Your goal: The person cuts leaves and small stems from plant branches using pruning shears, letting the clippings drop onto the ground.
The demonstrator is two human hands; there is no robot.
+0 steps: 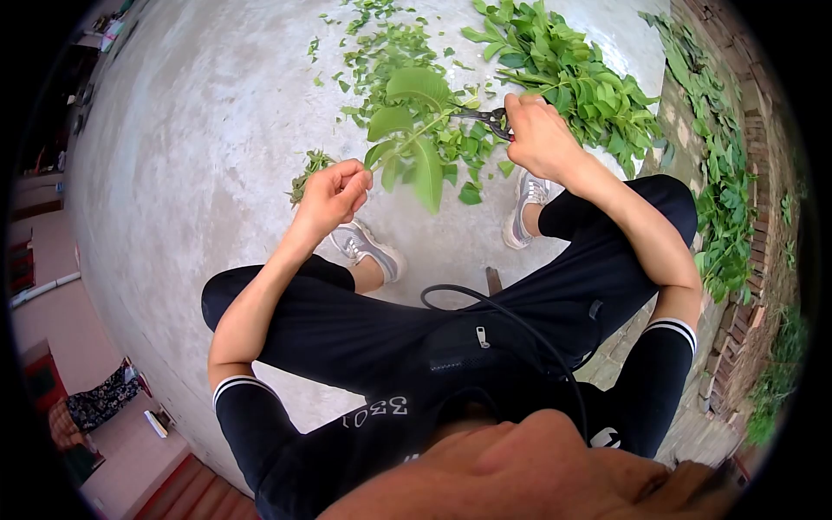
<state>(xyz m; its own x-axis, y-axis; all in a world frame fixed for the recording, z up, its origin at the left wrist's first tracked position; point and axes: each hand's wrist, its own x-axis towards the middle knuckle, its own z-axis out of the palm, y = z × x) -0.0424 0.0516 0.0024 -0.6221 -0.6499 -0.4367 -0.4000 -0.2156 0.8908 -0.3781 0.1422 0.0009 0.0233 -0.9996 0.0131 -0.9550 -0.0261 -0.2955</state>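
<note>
My left hand (334,198) is closed in a pinch at the left edge of a green leafy sprig (426,169). Several broad leaves spread from its thin stem, between my two hands. My right hand (542,137) grips a pair of pruning shears (485,118), partly hidden by my fingers. The dark blades point left and reach the stem end of the sprig; whether they touch it I cannot tell. Under the sprig, cut leaf pieces (394,54) lie scattered over the concrete.
A large heap of leafy branches (589,82) lies beyond my right hand. More leaves (724,186) line the brick edging (758,173) at the far right. A small clump of greenery (308,176) sits behind my left hand. My shoes (368,247) rest on the concrete floor (199,130).
</note>
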